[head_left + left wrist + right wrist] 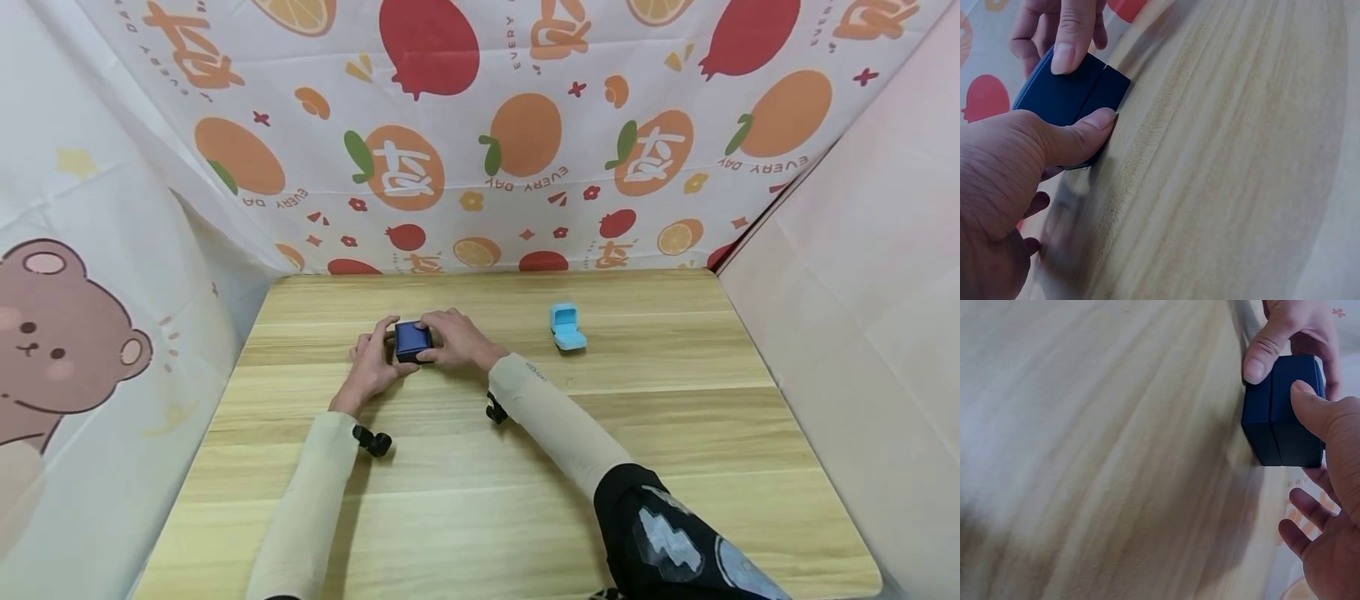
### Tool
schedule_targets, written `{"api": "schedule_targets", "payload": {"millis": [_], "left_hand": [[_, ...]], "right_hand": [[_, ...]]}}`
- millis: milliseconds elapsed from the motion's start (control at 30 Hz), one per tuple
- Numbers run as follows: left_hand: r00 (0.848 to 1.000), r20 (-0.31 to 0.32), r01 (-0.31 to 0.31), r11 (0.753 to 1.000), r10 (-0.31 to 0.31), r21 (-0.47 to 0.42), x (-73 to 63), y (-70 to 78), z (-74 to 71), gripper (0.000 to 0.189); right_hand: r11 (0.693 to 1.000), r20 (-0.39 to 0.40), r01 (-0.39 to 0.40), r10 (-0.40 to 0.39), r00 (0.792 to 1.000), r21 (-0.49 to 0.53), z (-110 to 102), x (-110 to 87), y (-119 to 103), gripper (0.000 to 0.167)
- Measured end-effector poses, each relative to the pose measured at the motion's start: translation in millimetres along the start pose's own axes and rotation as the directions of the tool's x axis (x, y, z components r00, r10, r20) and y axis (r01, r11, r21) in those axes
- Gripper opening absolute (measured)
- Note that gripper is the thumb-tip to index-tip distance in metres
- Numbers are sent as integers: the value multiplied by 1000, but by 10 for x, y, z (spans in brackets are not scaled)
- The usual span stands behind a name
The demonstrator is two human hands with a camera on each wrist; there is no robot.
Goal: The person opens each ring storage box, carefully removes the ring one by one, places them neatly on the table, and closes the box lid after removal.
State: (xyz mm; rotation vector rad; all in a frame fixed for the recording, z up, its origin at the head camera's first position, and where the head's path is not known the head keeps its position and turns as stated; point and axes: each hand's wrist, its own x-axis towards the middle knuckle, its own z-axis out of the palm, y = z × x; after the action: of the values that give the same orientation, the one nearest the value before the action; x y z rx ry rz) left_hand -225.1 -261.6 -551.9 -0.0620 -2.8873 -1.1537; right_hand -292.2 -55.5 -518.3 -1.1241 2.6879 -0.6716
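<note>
Between both hands is a small dark blue ring box [412,341], its lid closed down to a thin seam. My left hand [372,367] grips it from the left; in the left wrist view the thumb [1094,122] presses the base part below the seam. From the right, my right hand [459,342] holds the lid part, and in the right wrist view its thumb [1310,406] lies on the lid's side. The right hand's other fingers are partly hidden behind the box. Off to the right, a light blue ring box [567,327] stands with its lid up.
Under the hands is a wooden table [480,492]. A fruit-print cloth [480,158] hangs along its far edge. Pale cloths border the left and right sides, the left one bearing a printed bear [63,333].
</note>
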Motion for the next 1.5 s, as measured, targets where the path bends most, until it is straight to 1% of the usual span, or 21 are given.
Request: {"api": "schedule_targets", "payload": {"millis": [167, 333, 500, 733, 1067, 1500], "left_hand": [[1000, 13, 12, 1000, -12, 9, 10, 4, 1, 99], [1000, 8, 14, 1000, -14, 4, 21, 15, -9, 98], [1000, 16, 22, 1000, -22, 22, 31, -31, -1, 100], [999, 25, 41, 999, -41, 11, 24, -2, -7, 101], [999, 29, 44, 999, -45, 14, 22, -18, -27, 102], [998, 42, 41, 999, -42, 16, 17, -10, -51, 100]], "right_hand": [[1000, 21, -15, 15, 1000, 1, -24, 22, 7, 43], [999, 30, -30, 30, 999, 21, -58, 34, -5, 41], [999, 45, -37, 36, 998, 13, -60, 39, -13, 42], [999, 52, -44, 43, 998, 14, -81, 29, -47, 41], [998, 75, -61, 60, 995, 8, -100, 57, -55, 42], [995, 108, -83, 76, 991, 62, -133, 98, -38, 40]]}}
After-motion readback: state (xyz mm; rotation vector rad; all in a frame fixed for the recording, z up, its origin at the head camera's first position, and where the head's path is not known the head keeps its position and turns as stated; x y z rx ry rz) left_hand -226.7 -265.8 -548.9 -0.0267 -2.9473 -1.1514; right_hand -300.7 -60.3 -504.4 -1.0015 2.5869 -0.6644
